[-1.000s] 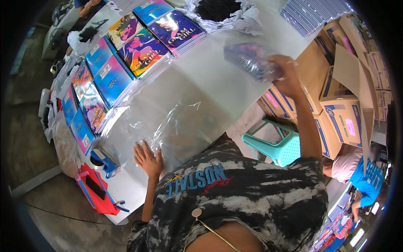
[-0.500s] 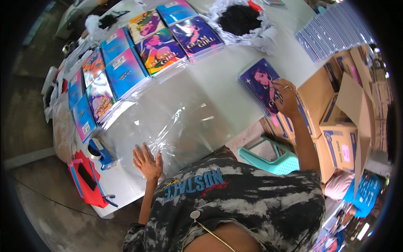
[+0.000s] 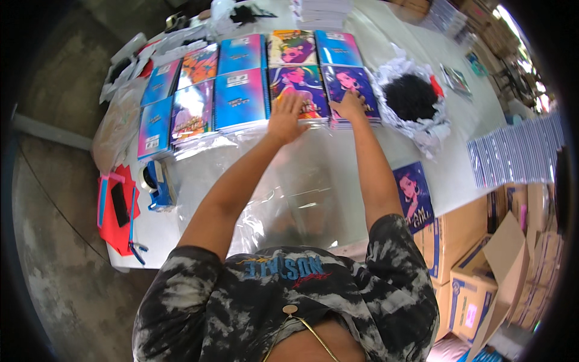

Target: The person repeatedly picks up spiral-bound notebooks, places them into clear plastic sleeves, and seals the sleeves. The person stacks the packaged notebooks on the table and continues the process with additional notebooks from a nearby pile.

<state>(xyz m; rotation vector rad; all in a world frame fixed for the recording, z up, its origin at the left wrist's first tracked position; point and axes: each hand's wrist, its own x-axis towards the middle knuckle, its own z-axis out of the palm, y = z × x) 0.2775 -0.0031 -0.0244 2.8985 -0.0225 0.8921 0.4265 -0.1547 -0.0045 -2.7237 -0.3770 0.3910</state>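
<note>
My left hand lies with stretched fingers on the lower part of a dark notebook with a colourful figure on its cover. Just to its right, my right hand rests on a purple notebook atop a stack, thumb and fingers apart. Both stacks belong to two rows of spiral notebooks, among them blue-and-pink ones. Clear plastic film spreads from the front of the rows toward me. Another purple notebook lies at the table's right front edge, beside my right arm.
White crumpled wrapping with black material sits right of the rows. A blue tape dispenser stands at the left, near red sheets with a dark phone and scissors. Cardboard boxes and a long notebook stack are at the right.
My right hand has left the purple notebook at the right edge and moved onto the stack in the row. My left hand has gone from the film up to the neighbouring stack. The view has turned.
</note>
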